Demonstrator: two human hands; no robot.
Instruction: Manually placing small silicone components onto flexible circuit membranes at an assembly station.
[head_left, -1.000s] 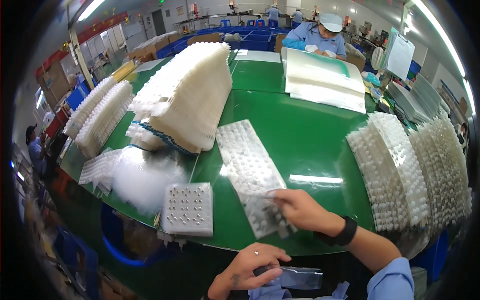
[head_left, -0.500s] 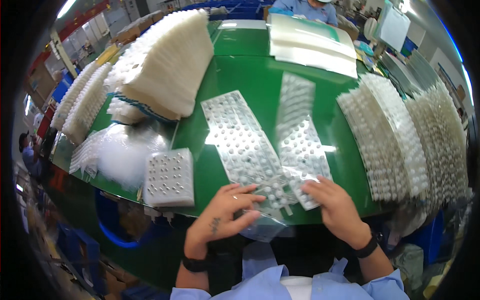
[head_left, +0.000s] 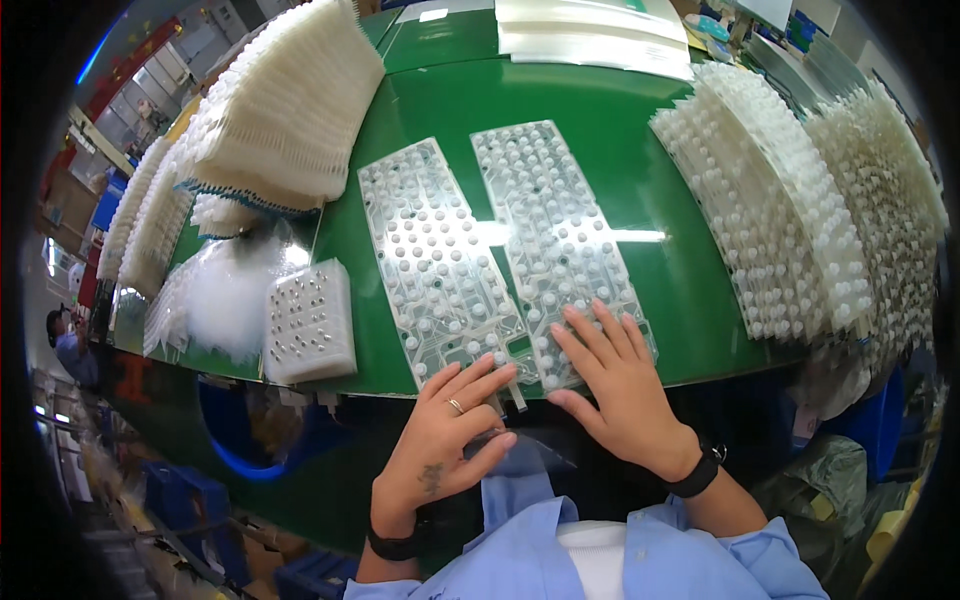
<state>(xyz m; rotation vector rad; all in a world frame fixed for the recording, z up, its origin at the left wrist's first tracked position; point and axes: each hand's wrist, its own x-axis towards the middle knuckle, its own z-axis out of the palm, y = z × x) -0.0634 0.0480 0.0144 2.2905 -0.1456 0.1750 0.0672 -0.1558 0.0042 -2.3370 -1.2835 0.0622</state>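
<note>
Two clear keyboard membrane sheets dotted with pale domes lie side by side on the green table. My left hand rests its fingertips on the near end of the left membrane sheet, with fingers extended and the thumb apart. Flat over the near end of the right membrane sheet, my right hand has its fingers spread. A narrow tail strip sticks out between the hands. Beside my left thumb, a piece of clear film hangs at the table edge; whether the thumb touches it is unclear.
A white block with metal studs stands left of the sheets, beside clear plastic film. Tall stacks of domed sheets rise at the left and right. Flat white sheets lie at the far side. A blue bin sits below the table edge.
The right membrane sheet, blurred and bent before, now lies flat beside the left one. My right hand has flattened and spread its fingers. The view has shifted.
</note>
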